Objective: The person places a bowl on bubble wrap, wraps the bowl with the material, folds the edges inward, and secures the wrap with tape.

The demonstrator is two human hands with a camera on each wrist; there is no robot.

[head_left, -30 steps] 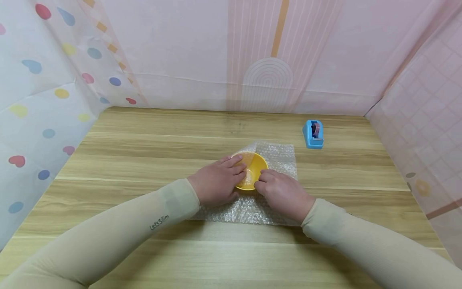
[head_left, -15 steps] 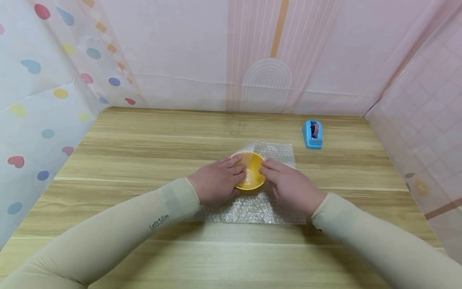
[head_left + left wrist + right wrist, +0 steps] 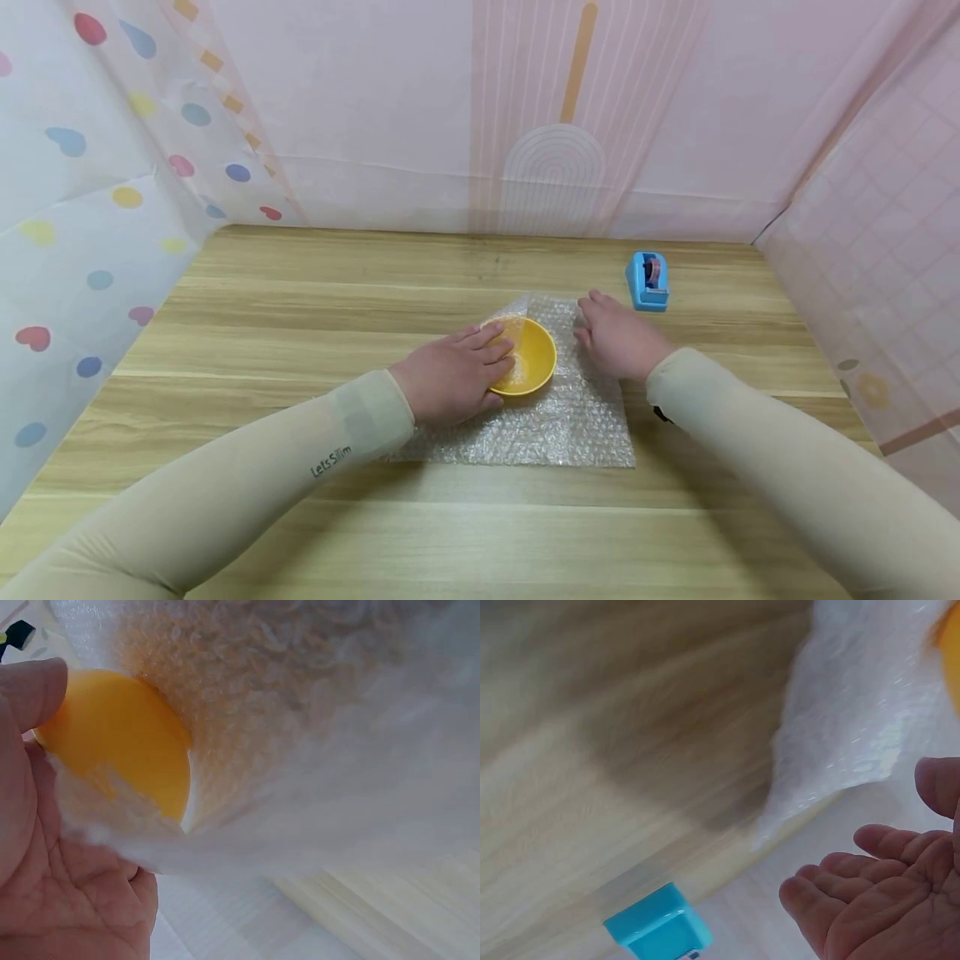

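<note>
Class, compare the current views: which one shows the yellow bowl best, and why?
The head view: it looks into the yellow bowl, though the left hand and bubble wrap cover part. The left wrist view shows just a patch framed by thumb and wrap; the right wrist view, a sliver at the picture's edge.

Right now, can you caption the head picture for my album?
Left hand presses clear bubble wrap against a round yellow bowl.
</note>
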